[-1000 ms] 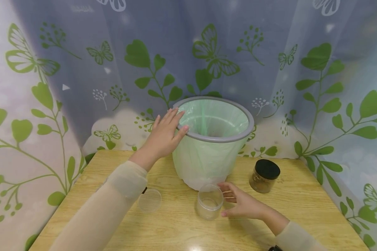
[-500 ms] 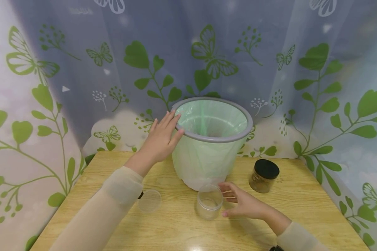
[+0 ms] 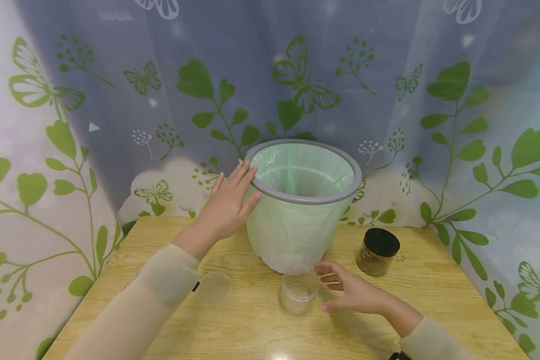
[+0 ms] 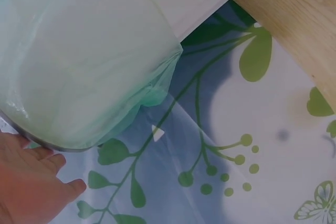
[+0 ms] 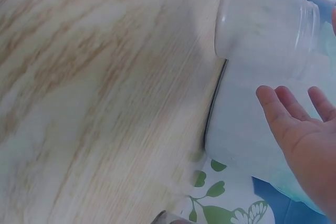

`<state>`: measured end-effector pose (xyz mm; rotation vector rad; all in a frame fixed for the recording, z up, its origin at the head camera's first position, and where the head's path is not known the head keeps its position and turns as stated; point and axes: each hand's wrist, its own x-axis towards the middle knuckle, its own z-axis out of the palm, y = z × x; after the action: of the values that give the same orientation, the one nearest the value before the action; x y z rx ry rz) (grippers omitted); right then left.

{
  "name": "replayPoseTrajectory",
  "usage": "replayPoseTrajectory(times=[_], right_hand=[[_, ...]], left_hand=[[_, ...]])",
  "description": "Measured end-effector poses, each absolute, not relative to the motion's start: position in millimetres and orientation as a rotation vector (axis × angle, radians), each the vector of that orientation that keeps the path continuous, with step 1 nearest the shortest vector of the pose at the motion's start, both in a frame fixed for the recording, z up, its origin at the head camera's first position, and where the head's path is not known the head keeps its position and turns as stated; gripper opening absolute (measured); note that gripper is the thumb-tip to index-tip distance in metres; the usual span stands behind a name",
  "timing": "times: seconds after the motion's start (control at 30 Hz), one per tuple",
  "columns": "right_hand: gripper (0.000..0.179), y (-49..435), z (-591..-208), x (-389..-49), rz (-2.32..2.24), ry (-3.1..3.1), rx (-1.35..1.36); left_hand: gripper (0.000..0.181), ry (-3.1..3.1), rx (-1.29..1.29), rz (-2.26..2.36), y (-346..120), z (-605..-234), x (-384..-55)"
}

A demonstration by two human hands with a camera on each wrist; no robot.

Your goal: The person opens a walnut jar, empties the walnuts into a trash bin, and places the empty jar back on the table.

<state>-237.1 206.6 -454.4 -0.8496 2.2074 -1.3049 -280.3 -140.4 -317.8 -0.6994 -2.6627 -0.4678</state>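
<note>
Hanging across the far side and down both flanks, a fabric curtain (image 3: pixel 243 25) printed with butterflies and leafy stems encloses a wood-grain table (image 3: pixel 243 335). Upright at the far middle of that table stands a pale plastic wastebasket (image 3: pixel 292 230) with a grey rim (image 3: pixel 303 199) and a thin green bin liner (image 3: pixel 274 170) inside. It should prove light and fairly stiff, apt to slide or tip if pushed on one side; the rim, taken at left and right together, looks the surest hold (the liner is probably slippery and easily torn).

The left hand (image 3: pixel 227 204) lies at the left of the rim, its fingers stretched out and seeming to touch it, gripping nothing. The right hand (image 3: pixel 353 292), nearer and to the right, has its fingers loosely bent and holds nothing.

Far right sits a brown-tinted jar (image 3: pixel 372 264) under a black screw lid (image 3: pixel 381 242). A clear, lidless jar (image 3: pixel 299 297) stands near the middle, in front of the wastebasket and just beside the right hand's fingertips. It looks light, rigid and smooth, best taken around its side wall below the neck. Left of it lies a thin clear disc (image 3: pixel 214 288), perhaps a lid.
</note>
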Motion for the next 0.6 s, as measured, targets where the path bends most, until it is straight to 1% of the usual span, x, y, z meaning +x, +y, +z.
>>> replayPoseTrajectory(times=[0.4,0.6], right_hand=[[0.082,215,-447,-233,-1.298,2.215,-0.835],[0.08,218,-441,-230,-1.286,2.203,-0.825]], left_hand=[[0.07,-2.599,-0.743,-0.517,-145,-326,-258],[0.07,-2.582,-0.759,-0.537,-151,-337,-244]])
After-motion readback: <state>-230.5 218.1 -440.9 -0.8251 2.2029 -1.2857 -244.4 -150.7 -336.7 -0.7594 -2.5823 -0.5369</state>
